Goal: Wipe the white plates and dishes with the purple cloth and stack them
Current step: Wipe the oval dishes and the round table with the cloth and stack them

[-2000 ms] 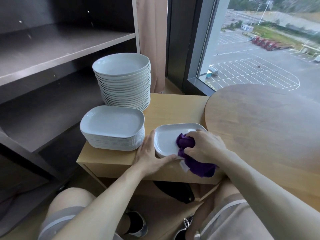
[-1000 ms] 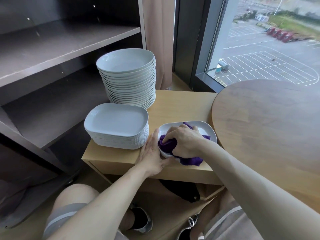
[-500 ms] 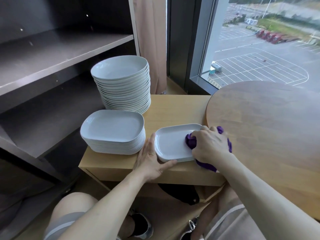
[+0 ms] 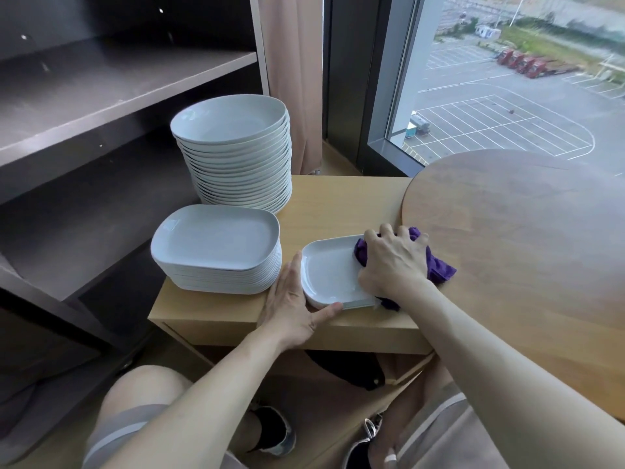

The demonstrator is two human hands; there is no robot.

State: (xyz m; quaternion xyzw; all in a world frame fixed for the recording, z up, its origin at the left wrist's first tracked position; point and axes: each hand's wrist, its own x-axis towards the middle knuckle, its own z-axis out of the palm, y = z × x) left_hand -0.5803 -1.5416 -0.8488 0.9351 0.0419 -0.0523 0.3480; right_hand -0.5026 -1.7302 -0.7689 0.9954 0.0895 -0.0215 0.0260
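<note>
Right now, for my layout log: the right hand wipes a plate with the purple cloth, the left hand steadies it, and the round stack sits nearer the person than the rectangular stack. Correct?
No. The head view shows the round stack behind the rectangular stack, farther from the person. The right hand wipes the plate with the purple cloth while the left hand steadies it.

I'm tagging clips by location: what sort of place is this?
Probably a restaurant or canteen on an upper floor: tall stacks of identical white dishes, a round wooden table, a window overlooking a car park.
</note>
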